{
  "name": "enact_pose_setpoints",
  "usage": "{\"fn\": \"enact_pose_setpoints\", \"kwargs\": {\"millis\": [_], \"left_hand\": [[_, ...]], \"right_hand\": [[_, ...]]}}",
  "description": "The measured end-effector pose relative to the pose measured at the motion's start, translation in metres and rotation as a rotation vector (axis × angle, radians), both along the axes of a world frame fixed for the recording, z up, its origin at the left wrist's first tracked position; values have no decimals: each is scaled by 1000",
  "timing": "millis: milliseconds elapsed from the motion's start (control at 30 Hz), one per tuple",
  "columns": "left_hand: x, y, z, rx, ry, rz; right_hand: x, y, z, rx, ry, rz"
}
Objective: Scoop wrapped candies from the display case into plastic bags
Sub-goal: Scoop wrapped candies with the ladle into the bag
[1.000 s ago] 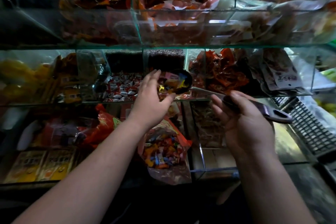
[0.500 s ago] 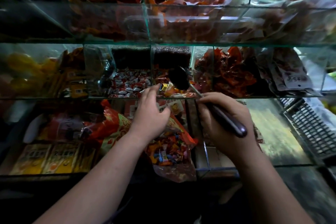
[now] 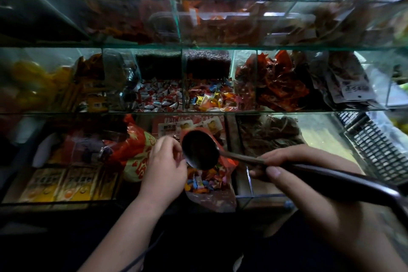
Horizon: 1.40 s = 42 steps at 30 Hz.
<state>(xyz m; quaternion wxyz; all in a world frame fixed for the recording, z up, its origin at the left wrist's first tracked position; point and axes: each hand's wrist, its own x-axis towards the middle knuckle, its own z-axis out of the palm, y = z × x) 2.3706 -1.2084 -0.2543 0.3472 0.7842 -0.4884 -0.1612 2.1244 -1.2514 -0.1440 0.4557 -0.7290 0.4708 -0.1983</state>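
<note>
My right hand [image 3: 309, 185] grips the dark handle of a metal ladle [image 3: 199, 150]. Its bowl is tipped over the mouth of a plastic bag [image 3: 212, 196] that holds several colourful wrapped candies. My left hand [image 3: 163, 170] pinches the bag's left rim, just left of the ladle bowl. Behind, on the middle shelf of the glass display case [image 3: 198, 112], one compartment holds mixed colourful candies [image 3: 209, 97] and the one to its left holds red-and-white wrapped candies [image 3: 159, 97].
Red and orange snack packets [image 3: 278, 81] fill the compartments to the right and on the top shelf. A red bag [image 3: 134, 152] and yellow boxes [image 3: 57, 185] lie on the lower shelf at left. A black wire basket [image 3: 379, 150] stands at right.
The ladle has come down from the mixed-candy compartment to the bag's mouth and tipped. My left hand has dropped from the shelf edge to the bag's rim.
</note>
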Motion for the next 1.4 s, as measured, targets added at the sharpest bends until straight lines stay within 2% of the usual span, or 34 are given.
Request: {"fn": "enact_pose_setpoints", "kwargs": {"millis": [67,100,200,267,367,433,500,700,767,867,933,1200,1300,1400], "left_hand": [[-2,4,-7,53,12,-30],[-2,5,-11,86,28,-33],[-1,6,-23,176,9,-42],[-1,5,-26,198,68,-66],[-4,6,-27,198,128,-95],[-5,7,-29,189,150,-120],[-6,8,-31,192,159,-126],[-5,9,-29,209,287,-106],[-7,11,-28,206,305,-111],[-10,15,-25,183,378,-130],[-9,15,-21,170,356,-120],[-9,12,-12,173,281,-125],[-13,14,-7,142,156,-80],[-22,19,0,-126,-40,-86]], "right_hand": [[7,14,-10,-402,-52,6],[10,17,-18,-460,-41,43],[38,4,-56,-351,25,116],[57,-4,-88,-293,114,140],[76,-9,-126,-134,125,18],[81,-15,-136,-84,56,-158],[82,-22,-134,48,-42,-294],[67,-30,-146,484,-308,-585],[62,-28,-147,564,-406,-636],[48,-27,-146,546,-556,-730],[40,-24,-143,515,-638,-744],[28,-19,-136,485,-686,-751],[21,-18,-136,461,-690,-762],[13,-16,-131,437,-702,-761]]}}
